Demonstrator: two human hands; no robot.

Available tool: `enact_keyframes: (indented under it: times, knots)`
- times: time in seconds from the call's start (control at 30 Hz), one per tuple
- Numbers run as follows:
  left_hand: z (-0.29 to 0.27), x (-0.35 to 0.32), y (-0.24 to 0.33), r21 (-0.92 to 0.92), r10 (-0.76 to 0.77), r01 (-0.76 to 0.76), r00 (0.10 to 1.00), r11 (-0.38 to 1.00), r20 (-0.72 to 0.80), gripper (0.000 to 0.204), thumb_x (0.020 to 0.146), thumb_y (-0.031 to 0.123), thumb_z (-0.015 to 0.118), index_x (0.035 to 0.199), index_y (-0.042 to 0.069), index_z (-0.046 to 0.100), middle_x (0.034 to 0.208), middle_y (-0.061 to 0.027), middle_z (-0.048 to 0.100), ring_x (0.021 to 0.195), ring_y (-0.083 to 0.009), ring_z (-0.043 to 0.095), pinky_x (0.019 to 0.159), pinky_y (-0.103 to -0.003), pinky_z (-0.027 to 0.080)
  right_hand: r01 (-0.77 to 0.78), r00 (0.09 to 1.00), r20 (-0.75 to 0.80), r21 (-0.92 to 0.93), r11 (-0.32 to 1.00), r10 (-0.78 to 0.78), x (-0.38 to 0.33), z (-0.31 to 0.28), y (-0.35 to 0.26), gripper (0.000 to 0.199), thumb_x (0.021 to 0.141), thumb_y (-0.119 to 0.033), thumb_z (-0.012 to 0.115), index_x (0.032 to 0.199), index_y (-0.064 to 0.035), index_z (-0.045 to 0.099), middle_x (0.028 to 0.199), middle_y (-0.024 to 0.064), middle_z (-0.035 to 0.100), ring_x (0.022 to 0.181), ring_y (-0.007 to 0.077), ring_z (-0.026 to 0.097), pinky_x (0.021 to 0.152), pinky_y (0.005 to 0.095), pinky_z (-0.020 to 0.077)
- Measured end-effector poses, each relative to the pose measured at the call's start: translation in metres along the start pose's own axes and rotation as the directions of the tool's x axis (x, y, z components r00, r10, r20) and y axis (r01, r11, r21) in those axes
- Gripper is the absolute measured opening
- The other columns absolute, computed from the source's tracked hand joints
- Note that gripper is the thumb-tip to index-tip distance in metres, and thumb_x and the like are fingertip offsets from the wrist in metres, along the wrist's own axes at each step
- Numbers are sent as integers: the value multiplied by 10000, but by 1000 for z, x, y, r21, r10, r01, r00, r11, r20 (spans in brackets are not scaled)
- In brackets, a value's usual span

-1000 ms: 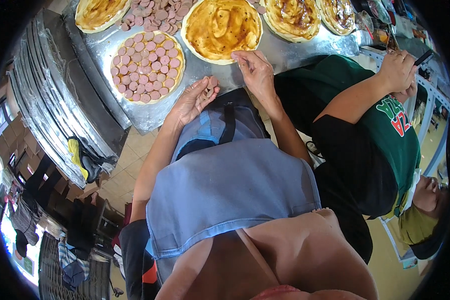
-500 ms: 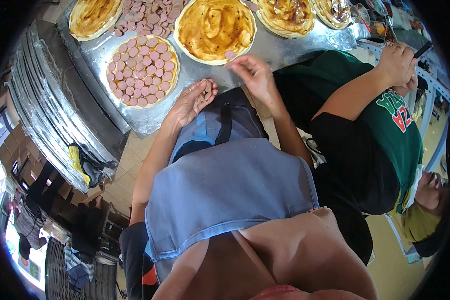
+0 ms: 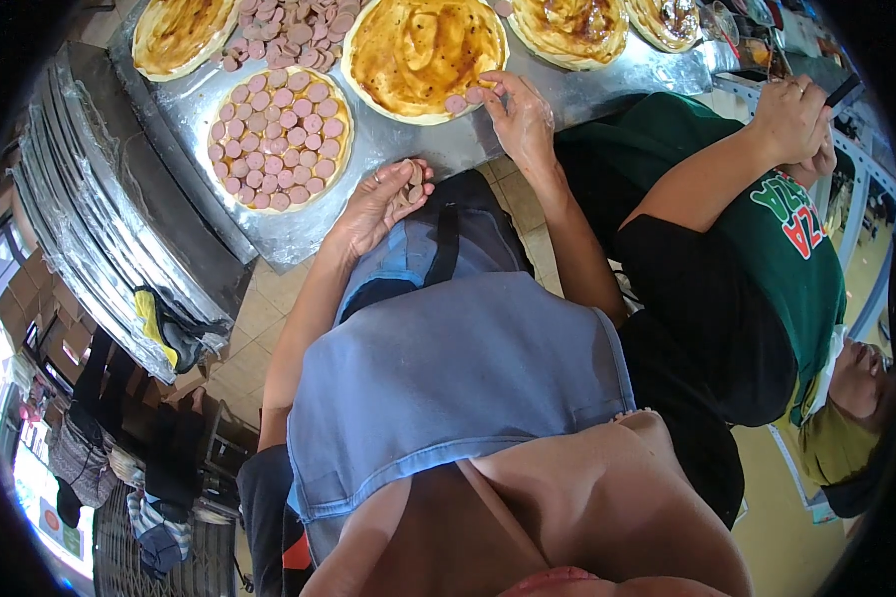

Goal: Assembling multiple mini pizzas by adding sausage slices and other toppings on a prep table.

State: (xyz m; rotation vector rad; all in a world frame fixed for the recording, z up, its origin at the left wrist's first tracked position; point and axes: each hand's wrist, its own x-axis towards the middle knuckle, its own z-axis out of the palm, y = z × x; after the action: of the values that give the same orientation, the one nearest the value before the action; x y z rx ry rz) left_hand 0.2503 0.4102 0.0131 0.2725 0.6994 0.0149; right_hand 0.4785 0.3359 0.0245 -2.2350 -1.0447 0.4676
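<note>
Right grip [image 3: 523, 114]: at the near right edge of a pale dough round coated in brown and yellow sauce [image 3: 418, 50], thumb and forefinger tips close together beside a thin, round, pink sausage slice [image 3: 474, 95]; whether they pinch it cannot be told. A second pink slice [image 3: 455, 103] lies just to its left on the sauce. Left grip [image 3: 373, 204]: lower and to the left, near the front edge of the grey metal surface [image 3: 383, 137], fingers and thumb clamped on a few held pink slices [image 3: 415, 185]. Farther left, a dough round set closely with pink slices [image 3: 347, 136]; behind it, a heap of loose pink slices [image 3: 294, 35]. At right, a co-worker's hands [image 3: 791, 119], well apart from both grips.
</note>
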Motion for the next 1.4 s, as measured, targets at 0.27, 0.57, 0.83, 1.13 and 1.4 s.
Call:
enact_keyframes:
  times: [0.27,0.57,0.83,1.13,1.4]
  knots:
    - [12,0,5,45,-14,14,1000,999,2,355,964,242,532,1222,-2,543,1068,-83,647,904,-148,658,800,-255,557,139,988,-65,-37,990,-142,-4,9,9,109,850,-87,648,952,-85,686,864,80,664,776,217,642,680,317,508]
    - [21,-1,10,117,5,0,999,993,-36,315,975,219,515,1187,-10,555,1057,-93,649,924,-172,652,829,-286,540,-130,908,418,312,941,-13,-27,-14,-44,193,871,-139,637,1037,-47,668,959,123,613,816,227,634,721,301,494]
    - [21,1,9,246,13,-4,999,969,-35,319,977,229,515,1194,0,558,1046,-81,649,933,-151,648,856,-283,537,59,922,349,296,953,-165,-49,-5,-48,167,865,-113,644,999,-15,646,915,96,608,797,183,632,684,294,498]
    - [23,0,13,190,-8,19,998,982,-55,326,971,207,525,1210,-12,556,1053,-99,649,924,-155,648,845,-271,536,-431,866,491,643,634,90,-32,-1,-22,92,903,-78,624,971,-16,636,926,23,667,838,83,613,735,230,489]
    - [25,1,12,188,-36,45,998,981,-53,314,963,188,538,1201,-15,564,1047,-104,651,906,-151,648,824,-262,542,-254,966,126,597,761,223,14,-1,29,121,888,-98,650,980,-21,664,904,12,677,799,61,593,720,205,467]
